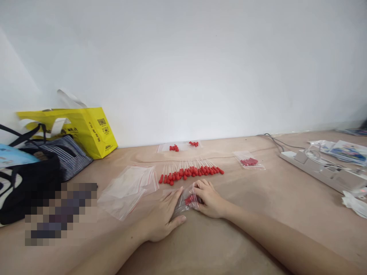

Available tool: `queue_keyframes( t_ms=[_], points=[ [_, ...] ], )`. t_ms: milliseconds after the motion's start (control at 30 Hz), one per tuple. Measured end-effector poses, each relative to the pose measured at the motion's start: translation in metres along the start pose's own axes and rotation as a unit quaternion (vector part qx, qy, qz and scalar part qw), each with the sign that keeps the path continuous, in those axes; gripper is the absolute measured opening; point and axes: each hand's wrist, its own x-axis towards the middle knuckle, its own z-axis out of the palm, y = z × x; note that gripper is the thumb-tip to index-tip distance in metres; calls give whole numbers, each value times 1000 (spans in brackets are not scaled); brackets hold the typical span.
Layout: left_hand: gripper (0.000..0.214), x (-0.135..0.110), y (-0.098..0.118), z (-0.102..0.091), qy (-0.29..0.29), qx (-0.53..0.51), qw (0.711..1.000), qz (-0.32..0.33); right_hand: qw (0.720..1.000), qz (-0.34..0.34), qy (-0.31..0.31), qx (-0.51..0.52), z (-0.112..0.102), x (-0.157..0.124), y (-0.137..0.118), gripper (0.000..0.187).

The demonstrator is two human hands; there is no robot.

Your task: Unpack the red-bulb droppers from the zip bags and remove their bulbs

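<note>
A small clear zip bag (pixel 180 206) with red rubber bulbs (pixel 189 200) inside lies on the table between my hands. My left hand (pixel 164 214) rests flat at the bag's left side, fingers stretched and thumb apart. At the other end my right hand (pixel 210 199) is curled round the bag's edge; its fingertips are partly hidden. Just beyond lies a row of slim clear droppers (pixel 192 172) with red bulbs facing me. Flat clear zip bags (pixel 126 187) overlap to the left of the row.
Behind the row, red bulbs (pixel 174 148) lie on clear bags. A filled zip bag (pixel 249 161) is right of it. Further right stand a white power strip (pixel 321 170), cables and printed packets (pixel 348 152). A yellow bag (pixel 97 131) and a striped pouch (pixel 64 156) occupy the left.
</note>
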Motion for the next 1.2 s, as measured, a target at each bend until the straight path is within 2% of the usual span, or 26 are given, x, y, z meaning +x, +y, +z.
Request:
queue_keyframes(
  t_ms=[167,333,467,533,633,733,867,933,967,1000,1033,1100,1133,1200],
  points=[
    [67,1,-5,6,18,-35,999,13,1000,-10,-9,-7,-1,0,-2,18],
    [66,1,-6,7,12,-49,999,14,998,-55,-36,-10,-8,-2,4,17],
    [66,0,-8,7,18,-60,998,15,990,-71,-38,115,-20,-9,20,19],
    [68,0,-8,7,6,-64,998,2,977,-40,-29,207,-27,-13,33,24],
    [69,0,-7,4,-10,-64,998,-3,940,37,-8,340,-38,-19,55,27],
    [68,0,-7,4,-21,-59,998,1,892,111,22,438,-51,-22,76,21],
    [63,-1,-16,9,-12,-92,996,13,801,166,158,553,-59,-18,86,18],
    [61,-2,-20,12,-4,-118,993,22,758,173,229,585,-53,-13,78,20],
    [60,0,-21,13,6,-137,990,23,748,175,256,587,-48,-9,71,20],
    [58,2,-21,14,27,-164,986,18,751,179,271,575,-41,-6,61,22],
    [55,6,-20,15,55,-204,977,6,768,181,279,547,-33,-3,51,23],
    [49,18,-13,17,114,-330,936,-41,819,164,298,462,-16,1,29,22],
    [44,26,-8,18,127,-416,898,-63,844,145,301,421,-9,2,19,21],
    [34,41,3,19,131,-586,796,-83,882,108,298,348,3,2,1,22]
  ],
)
